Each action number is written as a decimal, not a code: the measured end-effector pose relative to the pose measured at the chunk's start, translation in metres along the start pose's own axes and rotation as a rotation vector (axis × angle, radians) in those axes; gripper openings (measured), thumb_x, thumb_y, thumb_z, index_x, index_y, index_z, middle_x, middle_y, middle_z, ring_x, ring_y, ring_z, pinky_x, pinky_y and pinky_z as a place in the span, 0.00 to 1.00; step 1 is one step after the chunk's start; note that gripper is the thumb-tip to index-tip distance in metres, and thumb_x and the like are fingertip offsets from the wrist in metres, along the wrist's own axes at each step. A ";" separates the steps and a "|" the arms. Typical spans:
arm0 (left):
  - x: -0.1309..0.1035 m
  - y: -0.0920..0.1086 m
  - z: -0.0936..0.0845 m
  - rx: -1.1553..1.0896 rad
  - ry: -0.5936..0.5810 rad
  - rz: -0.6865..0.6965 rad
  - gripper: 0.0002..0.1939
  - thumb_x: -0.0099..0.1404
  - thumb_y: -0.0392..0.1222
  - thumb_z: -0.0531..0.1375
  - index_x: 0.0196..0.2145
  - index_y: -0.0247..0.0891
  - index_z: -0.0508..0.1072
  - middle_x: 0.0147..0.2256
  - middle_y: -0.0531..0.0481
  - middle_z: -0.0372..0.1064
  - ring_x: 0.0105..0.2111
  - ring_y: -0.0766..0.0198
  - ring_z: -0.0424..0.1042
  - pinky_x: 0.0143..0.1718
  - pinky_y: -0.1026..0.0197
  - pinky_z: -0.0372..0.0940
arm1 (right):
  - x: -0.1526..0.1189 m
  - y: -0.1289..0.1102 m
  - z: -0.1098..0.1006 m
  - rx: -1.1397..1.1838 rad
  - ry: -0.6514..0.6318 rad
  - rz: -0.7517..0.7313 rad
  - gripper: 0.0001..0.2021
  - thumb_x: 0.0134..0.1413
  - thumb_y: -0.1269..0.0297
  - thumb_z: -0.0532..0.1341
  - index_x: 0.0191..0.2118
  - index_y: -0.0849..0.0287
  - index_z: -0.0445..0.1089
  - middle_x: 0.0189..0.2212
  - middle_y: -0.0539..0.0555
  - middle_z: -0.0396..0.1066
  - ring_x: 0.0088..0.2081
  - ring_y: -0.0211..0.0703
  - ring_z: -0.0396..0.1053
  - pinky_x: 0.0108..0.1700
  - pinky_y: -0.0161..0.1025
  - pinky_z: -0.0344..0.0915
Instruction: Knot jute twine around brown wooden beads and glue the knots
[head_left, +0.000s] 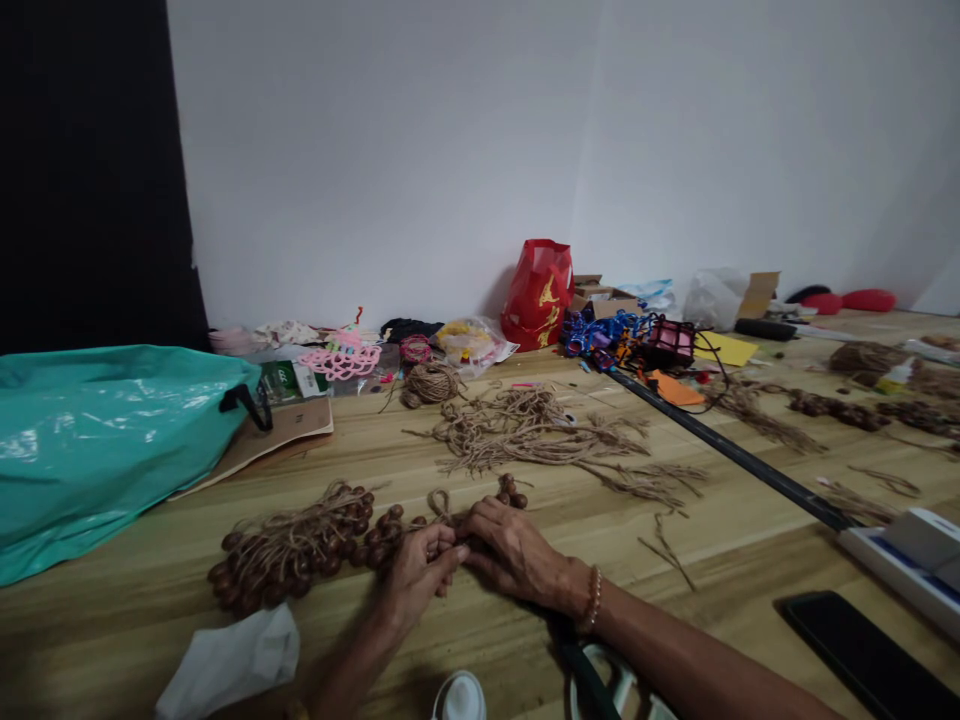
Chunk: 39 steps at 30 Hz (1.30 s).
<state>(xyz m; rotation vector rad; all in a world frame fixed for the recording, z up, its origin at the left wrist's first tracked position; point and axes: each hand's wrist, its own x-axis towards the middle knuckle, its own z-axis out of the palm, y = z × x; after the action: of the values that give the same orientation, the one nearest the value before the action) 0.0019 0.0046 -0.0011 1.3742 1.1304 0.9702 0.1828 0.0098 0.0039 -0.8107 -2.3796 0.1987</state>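
Twine loop, thin and brown (439, 503), pinched by left hand (418, 572) and right hand (519, 552).
Base between hands, over pale wood-grain table (735, 560); glossy round dark-brown beads (379, 540) on both sides.

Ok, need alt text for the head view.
A person's left hand and right hand meet fingertip to fingertip beside a small twine loop on a wooden table; what they pinch is hidden. Brown beads tangled with twine lie to the left, loose twine lies beyond, and a red bag stands by the wall.
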 end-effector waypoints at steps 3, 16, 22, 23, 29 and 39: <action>-0.001 0.001 0.000 -0.001 -0.004 -0.003 0.16 0.47 0.51 0.67 0.25 0.36 0.69 0.17 0.59 0.61 0.15 0.71 0.61 0.15 0.69 0.56 | 0.000 0.001 0.000 -0.010 0.002 -0.004 0.07 0.64 0.63 0.55 0.41 0.60 0.65 0.35 0.57 0.68 0.38 0.46 0.64 0.42 0.40 0.62; 0.002 -0.002 0.000 0.003 -0.007 -0.021 0.18 0.46 0.53 0.68 0.25 0.35 0.70 0.17 0.58 0.62 0.16 0.71 0.60 0.14 0.70 0.56 | -0.001 -0.002 -0.001 0.018 0.030 0.011 0.06 0.63 0.64 0.56 0.42 0.60 0.65 0.36 0.56 0.68 0.38 0.46 0.65 0.42 0.40 0.62; 0.002 -0.002 -0.001 -0.023 -0.023 -0.016 0.19 0.47 0.53 0.67 0.27 0.34 0.72 0.18 0.58 0.62 0.16 0.71 0.60 0.15 0.70 0.56 | 0.000 -0.002 0.000 0.029 0.035 0.053 0.08 0.59 0.66 0.60 0.43 0.59 0.65 0.38 0.56 0.68 0.40 0.46 0.65 0.42 0.40 0.63; 0.002 -0.003 -0.001 -0.023 -0.023 -0.021 0.18 0.46 0.52 0.68 0.27 0.34 0.72 0.18 0.58 0.62 0.16 0.71 0.60 0.15 0.70 0.56 | 0.000 -0.001 0.000 0.026 0.032 0.055 0.07 0.59 0.67 0.60 0.43 0.59 0.65 0.38 0.56 0.68 0.40 0.46 0.66 0.42 0.40 0.63; 0.004 -0.004 -0.001 -0.007 -0.030 -0.032 0.18 0.47 0.53 0.67 0.26 0.34 0.72 0.17 0.58 0.61 0.16 0.71 0.61 0.15 0.69 0.56 | 0.000 0.001 0.001 0.029 0.019 0.044 0.05 0.61 0.68 0.58 0.43 0.60 0.66 0.37 0.57 0.68 0.40 0.46 0.66 0.42 0.40 0.63; 0.005 -0.008 0.001 -0.037 0.035 -0.046 0.19 0.44 0.51 0.68 0.28 0.36 0.69 0.16 0.60 0.62 0.14 0.71 0.59 0.14 0.69 0.56 | -0.001 0.000 0.002 0.019 0.059 0.034 0.04 0.61 0.67 0.58 0.41 0.59 0.65 0.36 0.56 0.68 0.38 0.46 0.65 0.40 0.39 0.62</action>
<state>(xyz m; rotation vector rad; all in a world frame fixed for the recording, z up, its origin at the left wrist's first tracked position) 0.0028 0.0091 -0.0089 1.3006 1.1594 0.9811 0.1818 0.0097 0.0015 -0.8376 -2.3068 0.2081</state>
